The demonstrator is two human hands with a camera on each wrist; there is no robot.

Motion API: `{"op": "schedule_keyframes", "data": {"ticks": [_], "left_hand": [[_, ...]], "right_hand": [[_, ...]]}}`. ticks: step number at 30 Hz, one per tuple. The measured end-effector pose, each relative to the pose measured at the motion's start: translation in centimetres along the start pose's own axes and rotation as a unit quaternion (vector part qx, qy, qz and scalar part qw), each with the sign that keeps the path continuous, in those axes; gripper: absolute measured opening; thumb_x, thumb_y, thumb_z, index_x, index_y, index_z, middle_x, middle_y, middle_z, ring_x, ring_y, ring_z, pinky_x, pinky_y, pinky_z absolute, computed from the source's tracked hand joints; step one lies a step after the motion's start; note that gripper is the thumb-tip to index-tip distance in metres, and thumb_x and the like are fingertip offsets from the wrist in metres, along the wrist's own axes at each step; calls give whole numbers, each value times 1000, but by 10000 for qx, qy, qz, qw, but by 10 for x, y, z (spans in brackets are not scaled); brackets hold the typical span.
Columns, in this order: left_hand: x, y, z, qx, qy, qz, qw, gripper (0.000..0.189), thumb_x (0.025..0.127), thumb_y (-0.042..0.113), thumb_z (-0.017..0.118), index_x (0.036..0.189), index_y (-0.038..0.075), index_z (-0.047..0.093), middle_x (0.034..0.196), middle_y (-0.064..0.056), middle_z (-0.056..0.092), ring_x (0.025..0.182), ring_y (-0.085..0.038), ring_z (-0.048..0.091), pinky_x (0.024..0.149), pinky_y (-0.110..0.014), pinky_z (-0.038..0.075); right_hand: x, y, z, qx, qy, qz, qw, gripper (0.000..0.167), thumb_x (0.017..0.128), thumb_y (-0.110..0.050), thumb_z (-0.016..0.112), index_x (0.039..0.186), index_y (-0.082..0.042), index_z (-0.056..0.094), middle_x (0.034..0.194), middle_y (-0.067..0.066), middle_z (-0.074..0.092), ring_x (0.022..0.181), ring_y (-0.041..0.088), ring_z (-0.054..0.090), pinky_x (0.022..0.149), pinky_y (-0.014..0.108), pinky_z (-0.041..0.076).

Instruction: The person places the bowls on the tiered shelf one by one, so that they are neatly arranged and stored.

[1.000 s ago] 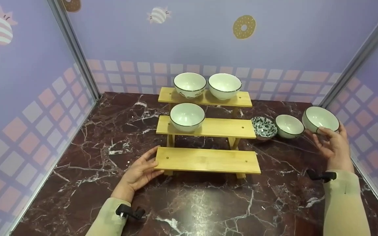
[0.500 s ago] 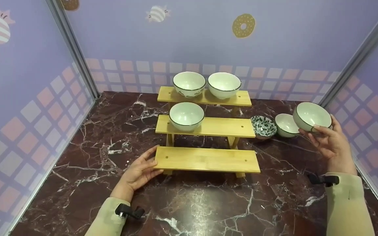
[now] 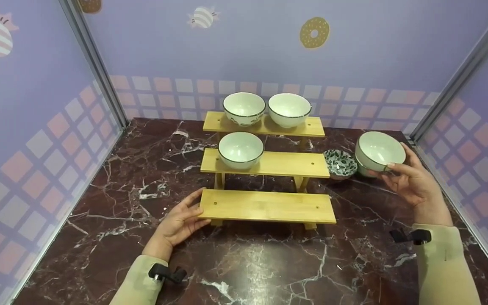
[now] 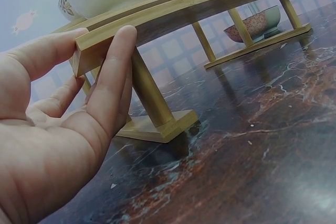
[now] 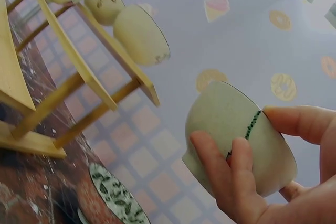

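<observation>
My right hand point(image 3: 414, 186) holds a white bowl point(image 3: 380, 149) up off the table, thumb at its rim and fingers under its side. In the right wrist view a green line marks the outside of this bowl point(image 5: 247, 145). My left hand point(image 3: 181, 223) grips the left end of the lowest board of a three-step wooden rack point(image 3: 265, 206); the left wrist view shows thumb and fingers on either side of the board's corner point(image 4: 89, 45). Two white bowls stand on the top step, the left one point(image 3: 244, 109) beside the right one point(image 3: 289, 111). Another white bowl point(image 3: 241, 150) sits left on the middle step.
Right of the rack, a bowl with a leaf-patterned inside point(image 3: 339, 164) stands on the dark marbled table point(image 3: 269, 262). Beside it a smaller bowl point(image 3: 361, 170) is mostly hidden behind the held one. Patterned panels point(image 3: 151, 42) enclose the back and both sides.
My right hand has carried the white bowl leftward, so it now covers most of the smaller bowl. My left hand has stayed on the rack.
</observation>
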State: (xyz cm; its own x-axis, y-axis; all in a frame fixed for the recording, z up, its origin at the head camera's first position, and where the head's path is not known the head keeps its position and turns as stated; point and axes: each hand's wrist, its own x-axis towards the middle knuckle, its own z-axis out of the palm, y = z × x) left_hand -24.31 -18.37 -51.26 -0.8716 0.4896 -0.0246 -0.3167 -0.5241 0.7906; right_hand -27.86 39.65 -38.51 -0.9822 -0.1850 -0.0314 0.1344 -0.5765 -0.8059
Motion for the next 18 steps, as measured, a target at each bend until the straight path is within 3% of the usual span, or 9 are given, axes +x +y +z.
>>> {"op": "schedule_keyframes", "data": {"ticks": [7, 18], "left_hand": [[0, 0, -1, 19, -31, 32, 10000, 75, 104, -9, 41, 166, 9, 1, 133, -7, 57, 105, -19, 70, 88, -27, 64], [0, 0, -1, -43, -25, 30, 10000, 75, 104, -11, 39, 166, 8, 1, 133, -8, 58, 104, -20, 71, 88, -27, 64]], "right_hand": [[4, 8, 21, -114, -318, 304, 9990, 79, 100, 15, 44, 155, -35, 17, 147, 6, 16, 96, 46, 74, 67, 25, 65], [15, 22, 46, -439, -513, 496, 9965, 88, 100, 14, 45, 163, -33, 4, 152, 5, 10, 100, 35, 75, 74, 26, 66]]}}
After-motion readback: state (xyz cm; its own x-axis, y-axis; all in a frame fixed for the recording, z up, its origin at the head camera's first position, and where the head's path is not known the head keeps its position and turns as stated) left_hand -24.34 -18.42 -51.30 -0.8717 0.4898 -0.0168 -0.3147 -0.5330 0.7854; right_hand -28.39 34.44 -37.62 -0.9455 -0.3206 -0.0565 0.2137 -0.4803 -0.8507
